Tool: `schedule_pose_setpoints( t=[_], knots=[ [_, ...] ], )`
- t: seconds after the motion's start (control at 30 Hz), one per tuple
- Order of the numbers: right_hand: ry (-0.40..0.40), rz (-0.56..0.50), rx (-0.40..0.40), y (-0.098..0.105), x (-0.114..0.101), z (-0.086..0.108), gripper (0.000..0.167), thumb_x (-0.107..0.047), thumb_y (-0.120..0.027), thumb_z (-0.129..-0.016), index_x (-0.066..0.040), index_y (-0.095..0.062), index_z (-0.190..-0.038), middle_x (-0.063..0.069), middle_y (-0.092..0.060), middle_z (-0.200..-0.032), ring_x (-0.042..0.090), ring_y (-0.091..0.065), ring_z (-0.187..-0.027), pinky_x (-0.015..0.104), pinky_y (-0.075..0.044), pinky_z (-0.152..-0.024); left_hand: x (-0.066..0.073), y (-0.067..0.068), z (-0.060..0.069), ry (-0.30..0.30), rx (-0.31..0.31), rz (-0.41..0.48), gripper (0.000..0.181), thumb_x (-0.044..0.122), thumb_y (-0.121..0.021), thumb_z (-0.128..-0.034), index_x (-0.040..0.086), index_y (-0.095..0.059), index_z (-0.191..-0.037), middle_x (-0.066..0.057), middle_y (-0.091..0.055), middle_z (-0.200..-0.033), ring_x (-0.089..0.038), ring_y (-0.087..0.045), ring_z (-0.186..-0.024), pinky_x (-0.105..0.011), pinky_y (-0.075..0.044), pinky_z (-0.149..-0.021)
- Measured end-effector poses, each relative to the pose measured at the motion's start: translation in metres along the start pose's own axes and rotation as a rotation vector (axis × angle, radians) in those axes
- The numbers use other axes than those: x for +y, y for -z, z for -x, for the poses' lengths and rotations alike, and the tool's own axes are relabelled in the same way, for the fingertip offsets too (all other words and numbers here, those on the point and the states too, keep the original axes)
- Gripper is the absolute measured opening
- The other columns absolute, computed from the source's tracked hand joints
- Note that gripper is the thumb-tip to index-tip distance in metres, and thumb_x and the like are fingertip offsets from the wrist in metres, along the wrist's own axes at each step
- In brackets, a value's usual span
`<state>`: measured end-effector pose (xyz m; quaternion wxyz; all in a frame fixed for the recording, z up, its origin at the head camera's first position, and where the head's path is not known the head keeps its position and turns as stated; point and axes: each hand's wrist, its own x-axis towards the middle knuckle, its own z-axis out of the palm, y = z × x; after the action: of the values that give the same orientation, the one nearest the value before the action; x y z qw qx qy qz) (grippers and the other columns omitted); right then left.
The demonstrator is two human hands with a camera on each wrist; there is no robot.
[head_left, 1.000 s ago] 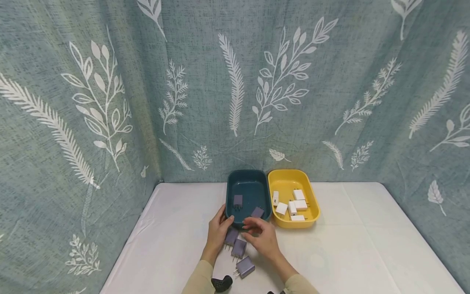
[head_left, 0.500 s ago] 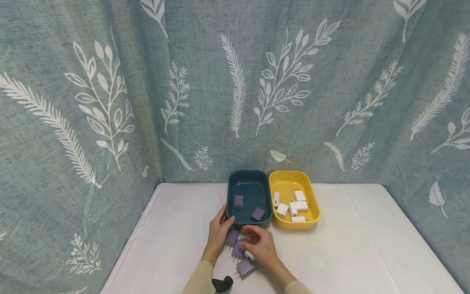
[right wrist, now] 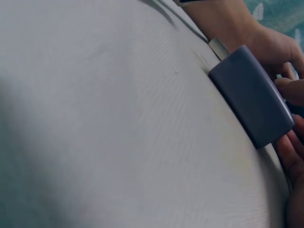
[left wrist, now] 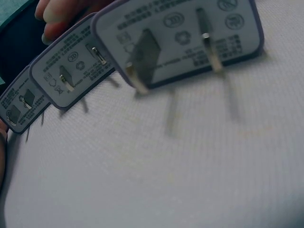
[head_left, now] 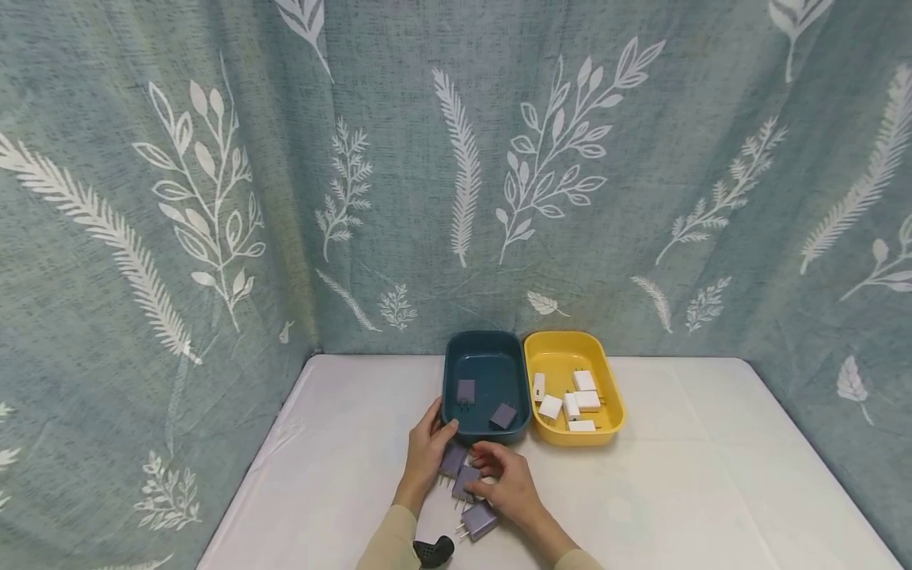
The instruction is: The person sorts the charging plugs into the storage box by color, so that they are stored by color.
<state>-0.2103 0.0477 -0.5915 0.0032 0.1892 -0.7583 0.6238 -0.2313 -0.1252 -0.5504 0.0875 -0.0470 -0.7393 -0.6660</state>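
Observation:
My left hand (head_left: 423, 453) holds the front left corner of a dark blue bin (head_left: 527, 400), thumb at the front rim and fingers along the outer side. Two purple chargers lie inside, one at the left (head_left: 466, 391) and one at the front right (head_left: 503, 416). Before the bin, a row of purple plug chargers stands on the cloth, prongs toward me. My right hand (head_left: 509, 484) curls thumb and fingers round the middle charger (left wrist: 71, 66). Nearest me is another charger (right wrist: 251, 95); the farthest (head_left: 452, 461) sits beside my left hand.
A yellow bin (head_left: 617, 404) with several white chargers (head_left: 551, 408) stands against the blue bin's right side. A white cloth (head_left: 684, 491) covers the table. Patterned curtains (head_left: 399, 198) rise at the back and sides. Something black (head_left: 435, 552) is by my left sleeve.
My right hand has drawn back from the blue bin's front rim toward me, down to the middle charger. The left hand stays at the bin's corner. The whole view shifts slightly.

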Motion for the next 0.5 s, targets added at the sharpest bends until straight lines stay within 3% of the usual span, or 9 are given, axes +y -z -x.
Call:
schedule_pose_setpoints(
  t=[0.5],
  knots=[
    [0.018,0.038,-0.104,0.0088,-0.0044,0.0015,0.065,-0.003,-0.087,-0.066,0.003,-0.059,-0.124,0.016,-0.070,-0.110,0.024,-0.068,-0.098,0.023,-0.059,-0.084,-0.0021,0.0004,-0.0012,0.007,0.006,0.010,0.058,0.006,-0.058,-0.0945,-0.011,-0.035,-0.145,-0.030,-0.039,-0.148,-0.041,-0.043,-0.135,-0.043,-0.040,-0.110]
  ],
)
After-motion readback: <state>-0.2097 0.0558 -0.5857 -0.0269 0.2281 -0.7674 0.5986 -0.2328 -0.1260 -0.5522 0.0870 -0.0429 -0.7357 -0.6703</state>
